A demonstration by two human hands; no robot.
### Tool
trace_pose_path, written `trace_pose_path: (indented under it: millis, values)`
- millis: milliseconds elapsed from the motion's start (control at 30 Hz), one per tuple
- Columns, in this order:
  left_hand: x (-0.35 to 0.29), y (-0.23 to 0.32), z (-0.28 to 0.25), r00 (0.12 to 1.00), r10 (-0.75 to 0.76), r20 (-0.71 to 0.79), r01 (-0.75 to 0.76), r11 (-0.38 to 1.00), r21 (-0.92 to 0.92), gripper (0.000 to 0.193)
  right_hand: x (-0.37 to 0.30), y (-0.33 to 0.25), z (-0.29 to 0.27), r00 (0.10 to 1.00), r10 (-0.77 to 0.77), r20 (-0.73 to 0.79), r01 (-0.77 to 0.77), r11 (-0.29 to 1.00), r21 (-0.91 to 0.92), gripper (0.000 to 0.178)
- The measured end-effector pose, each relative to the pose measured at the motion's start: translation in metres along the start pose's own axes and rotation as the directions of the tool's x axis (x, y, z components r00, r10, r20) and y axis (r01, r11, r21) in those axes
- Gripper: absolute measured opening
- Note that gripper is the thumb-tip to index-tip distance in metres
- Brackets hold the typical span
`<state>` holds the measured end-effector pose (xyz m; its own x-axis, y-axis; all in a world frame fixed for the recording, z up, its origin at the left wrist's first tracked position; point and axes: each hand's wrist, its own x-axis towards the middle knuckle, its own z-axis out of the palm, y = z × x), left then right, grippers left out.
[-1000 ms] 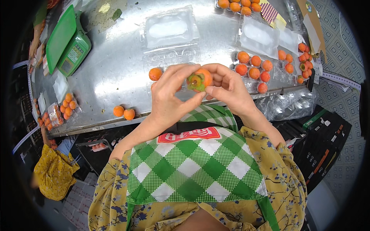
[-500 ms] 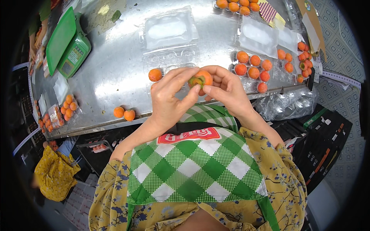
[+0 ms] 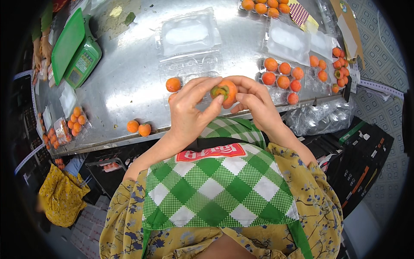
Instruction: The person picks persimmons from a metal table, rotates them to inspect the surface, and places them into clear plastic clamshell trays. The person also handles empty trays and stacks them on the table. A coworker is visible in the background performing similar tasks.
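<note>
An orange persimmon (image 3: 231,93) with a green leafy cap is held between my two hands at the table's near edge, its cap facing left and toward me. My left hand (image 3: 189,103) closes on it, thumb against the cap. Fingers of my right hand (image 3: 258,105) curl round its right side, with the thumb bent against the fruit. Just beyond my hands lies an open clear plastic fruit box (image 3: 189,64) with a white pad in its lid. One persimmon (image 3: 173,84) sits in its left part; another behind my left hand is mostly hidden.
Two loose persimmons (image 3: 139,127) lie near the front edge. Right of my hands is another clear box holding several persimmons (image 3: 283,82). A green scale (image 3: 82,64) stands at the far left, near another person's hands (image 3: 41,52). Bagged clear plastic boxes (image 3: 321,116) hang beside the table at right.
The persimmon has turned slightly in my hands, showing more of its orange side. My right thumb has moved off the cap to the right. The other person's hands at far left have shifted.
</note>
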<state>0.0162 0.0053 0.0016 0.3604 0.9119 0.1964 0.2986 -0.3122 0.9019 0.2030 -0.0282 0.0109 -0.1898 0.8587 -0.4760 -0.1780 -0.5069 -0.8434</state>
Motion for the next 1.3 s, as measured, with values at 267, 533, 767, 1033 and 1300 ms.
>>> trace_pose_path:
  millis: [267, 533, 767, 1033, 1300]
  values:
    - [-0.005, -0.003, -0.002, 0.924, -0.344, 0.169, 0.381, 0.872, -0.307, 0.030, -0.004, 0.006, 0.006, 0.922, -0.383, -0.048, 0.306, 0.801, -0.515, 0.056]
    - [-0.008, -0.011, 0.001, 0.874, -0.432, 0.222, 0.478, 0.685, -0.550, 0.029, 0.010, 0.012, 0.011, 0.699, -0.711, 0.077, 0.521, 0.433, -0.736, 0.063]
    - [-0.010, -0.012, -0.001, 0.853, -0.448, 0.268, 0.503, 0.566, -0.654, 0.031, 0.017, 0.019, 0.011, 0.662, -0.744, 0.091, 0.573, 0.425, -0.701, 0.058]
    - [-0.010, -0.009, -0.006, 0.903, -0.320, 0.285, 0.418, 0.807, -0.417, 0.075, 0.023, 0.020, 0.013, 0.656, -0.744, 0.125, 0.579, 0.390, -0.716, 0.054]
    - [-0.019, -0.025, -0.010, 0.931, -0.307, 0.197, 0.364, 0.811, -0.458, 0.069, 0.031, 0.019, 0.023, 0.667, -0.712, 0.219, 0.562, 0.288, -0.776, 0.055]
